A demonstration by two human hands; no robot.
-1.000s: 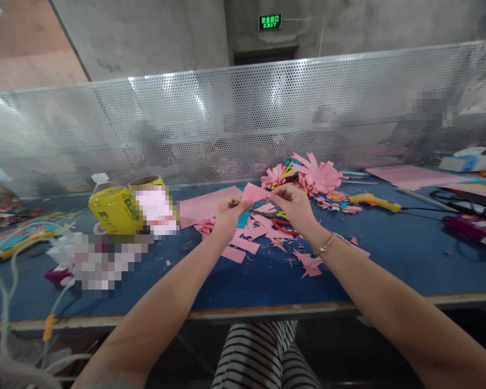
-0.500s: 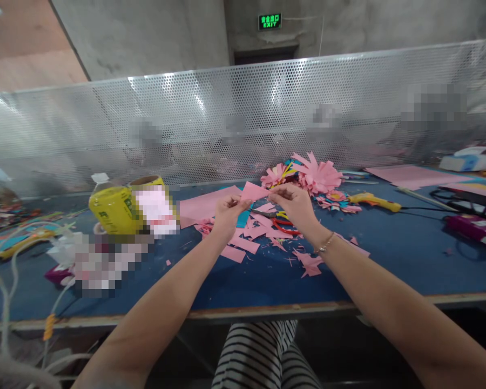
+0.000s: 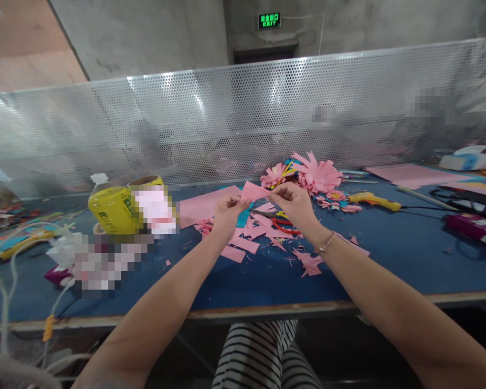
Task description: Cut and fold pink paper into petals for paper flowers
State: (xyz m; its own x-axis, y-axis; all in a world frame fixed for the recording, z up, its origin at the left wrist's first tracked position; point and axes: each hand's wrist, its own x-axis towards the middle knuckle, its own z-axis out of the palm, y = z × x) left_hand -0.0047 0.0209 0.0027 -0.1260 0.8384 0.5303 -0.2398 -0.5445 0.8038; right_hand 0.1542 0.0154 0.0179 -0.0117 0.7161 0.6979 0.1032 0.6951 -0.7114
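In the head view, the left hand (image 3: 228,215) and the right hand (image 3: 294,202) pinched a small pink paper (image 3: 253,191) between them, raised over the middle of the tabletop (image 3: 243,289). Pink scraps (image 3: 243,244) and scissors (image 3: 284,222) lay beneath and beside the hands; pink paper flowers (image 3: 316,174) sat toward the back edge, with a yellow glue gun (image 3: 375,201) to their right.
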